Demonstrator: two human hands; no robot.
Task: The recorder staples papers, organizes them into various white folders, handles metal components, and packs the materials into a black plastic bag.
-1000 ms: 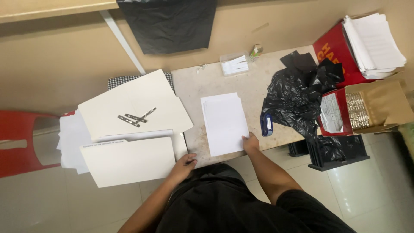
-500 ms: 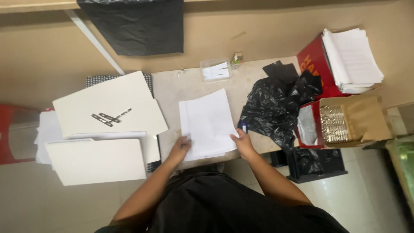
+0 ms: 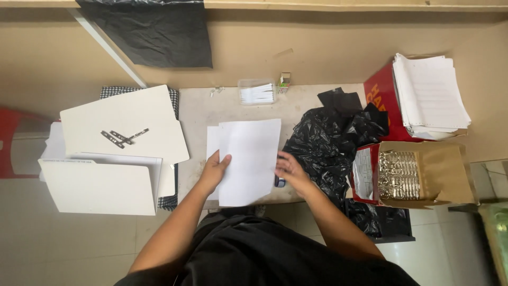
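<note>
One camera on the head, looking straight down.

The single view comes from above the person and faces down on the table (image 3: 317, 100), with the far wall at the top edge and the person's own dark lap at the bottom edge. It stands rather high: the whole table, both forearms, the floor on the two sides and the boxes at the right all fit inside. No second view exists for sharing.
</note>
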